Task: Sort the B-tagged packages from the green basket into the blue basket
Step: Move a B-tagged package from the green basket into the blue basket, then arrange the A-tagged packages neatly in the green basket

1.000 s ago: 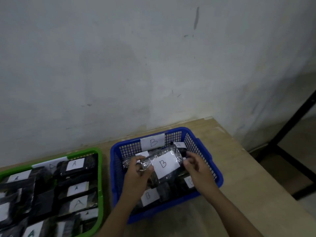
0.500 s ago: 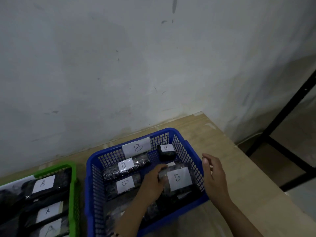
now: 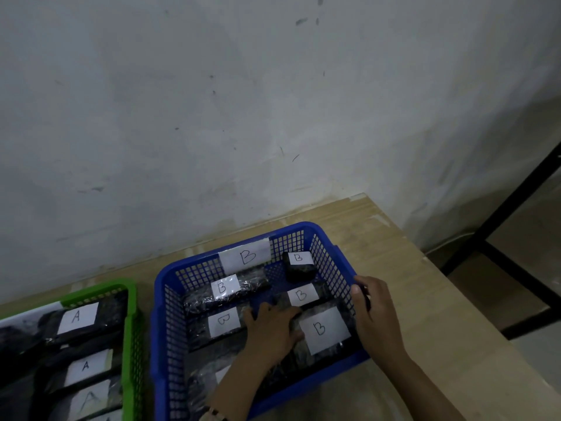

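Here the left hand (image 3: 271,331) lies flat, fingers spread, on a B-tagged package (image 3: 323,332) in the blue basket (image 3: 170,281); the right hand (image 3: 375,319) curls around the basket's right rim.

Two baskets are being carried side by side on the table (image 3: 403,262), the green basket (image 3: 133,329) at the left and the blue basket (image 3: 158,299) just to its right, both set near the wall (image 3: 273,117) behind. A-tagged packages (image 3: 79,319) are being held in the left one, B-tagged packages (image 3: 324,329) in the right one. The left hand (image 3: 273,329) is being rested among the latter, the right hand (image 3: 376,314) at that basket's right wall.
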The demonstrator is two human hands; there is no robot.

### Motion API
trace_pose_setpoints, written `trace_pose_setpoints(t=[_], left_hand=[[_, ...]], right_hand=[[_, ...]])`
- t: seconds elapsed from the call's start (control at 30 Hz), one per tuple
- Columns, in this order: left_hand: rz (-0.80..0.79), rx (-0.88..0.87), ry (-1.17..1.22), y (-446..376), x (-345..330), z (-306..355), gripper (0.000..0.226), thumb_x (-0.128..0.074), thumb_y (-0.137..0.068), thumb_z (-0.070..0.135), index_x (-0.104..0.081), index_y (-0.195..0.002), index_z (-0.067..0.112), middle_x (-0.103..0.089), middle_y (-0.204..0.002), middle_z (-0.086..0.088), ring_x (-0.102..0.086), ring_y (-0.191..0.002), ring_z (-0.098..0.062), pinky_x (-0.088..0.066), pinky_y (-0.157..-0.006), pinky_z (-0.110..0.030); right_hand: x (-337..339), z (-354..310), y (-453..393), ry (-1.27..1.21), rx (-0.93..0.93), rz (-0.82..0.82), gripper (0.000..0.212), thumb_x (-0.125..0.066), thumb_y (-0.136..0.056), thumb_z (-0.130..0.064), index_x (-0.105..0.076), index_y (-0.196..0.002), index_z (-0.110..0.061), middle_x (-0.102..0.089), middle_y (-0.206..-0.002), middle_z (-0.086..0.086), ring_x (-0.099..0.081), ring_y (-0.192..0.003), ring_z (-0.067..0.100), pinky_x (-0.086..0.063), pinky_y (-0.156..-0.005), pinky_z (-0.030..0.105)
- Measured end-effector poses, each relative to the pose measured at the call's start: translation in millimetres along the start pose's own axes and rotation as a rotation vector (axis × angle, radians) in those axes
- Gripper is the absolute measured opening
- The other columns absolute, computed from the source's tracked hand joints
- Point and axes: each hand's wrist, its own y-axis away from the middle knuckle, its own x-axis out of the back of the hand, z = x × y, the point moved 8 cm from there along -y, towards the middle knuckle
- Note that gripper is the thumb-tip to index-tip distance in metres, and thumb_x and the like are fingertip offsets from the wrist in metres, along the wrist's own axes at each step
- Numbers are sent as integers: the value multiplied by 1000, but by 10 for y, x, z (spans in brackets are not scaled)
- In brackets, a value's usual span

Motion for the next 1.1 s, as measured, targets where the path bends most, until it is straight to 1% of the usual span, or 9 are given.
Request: trace_pose_setpoints(t=[0.1,0.23,0.4,0.5,0.6,0.67,0.73,0.97,1.1], left_hand=[[28,-1,-60,-22,1,-37,53,-49,-86,48,-35,-135,36,-38,-136,-3,-21,-133,-25,-13,-112,-51],[175,-63,28,113,145,35,49,-44,-90,44,-30,-137,39,-34,-140,6,-22,-132,-17,-9,-113,-44],[468,-101,307,556,532,-188,43,-41,-84,47,-47,-126,37,-47,-128,11,-36,-125,-12,-22,-111,-38],[616,-76,442,925,730,-508,49,-39,-75,55,-59,-113,32,-58,-115,9,-49,-112,-13,-36,-103,-43],[738,-14,448,1295,887,-867,40,-46,-78,46,-63,-108,26,-63,-108,5,-52,-101,-12,-43,-94,-34],[771,34,459,1511,938,-1141,33,-50,-81,38,-62,-109,23,-63,-109,4,-52,-99,-10,-44,-93,-32],[806,86,461,1728,961,-1427,31,-52,-82,37,-64,-105,22,-65,-105,2,-56,-97,-14,-47,-88,-35],[923,243,417,2402,1098,-2403,23,-58,-85,25,-65,-106,17,-66,-103,-1,-57,-93,-12,-47,-83,-29],[931,382,410,2678,1134,-2927,25,-59,-86,14,-63,-110,11,-66,-106,-10,-59,-97,-24,-46,-84,-33]], right_hand=[[-76,-34,7,158,35,-77,64,-24,-81,-55,-51,-120,-11,-52,-122,7,-52,-106,20,-44,-88,37],[-179,-8,55,352,46,-180,62,-32,-84,-47,-38,-134,-11,-35,-146,12,-39,-129,27,-32,-103,41],[-348,-232,268,438,175,-138,60,-18,-90,-56,-47,-125,-16,-48,-136,14,-27,-128,20,-26,-106,41],[-662,-521,459,338,213,-194,64,-11,-89,-60,-48,-122,-20,-51,-134,13,-26,-126,19,-24,-106,40],[-1049,-893,685,322,331,-278,60,-13,-89,-61,-48,-119,-22,-53,-132,10,-28,-125,19,-26,-106,38],[-1295,-1139,861,298,391,-355,74,-5,-82,-71,-45,-125,-27,-40,-141,-3,-18,-132,9,-22,-110,40],[-1532,-1325,1037,224,363,-503,95,8,-66,-82,-37,-133,-31,-17,-143,-18,0,-134,-3,-3,-113,32],[-2155,-1956,1478,211,424,-699,106,16,-57,-84,-25,-139,-31,-2,-138,-25,12,-129,-7,10,-109,24],[-2466,-2143,1668,282,494,-765,108,23,-55,-81,-16,-142,-30,9,-141,-21,19,-130,-3,18,-106,24]])
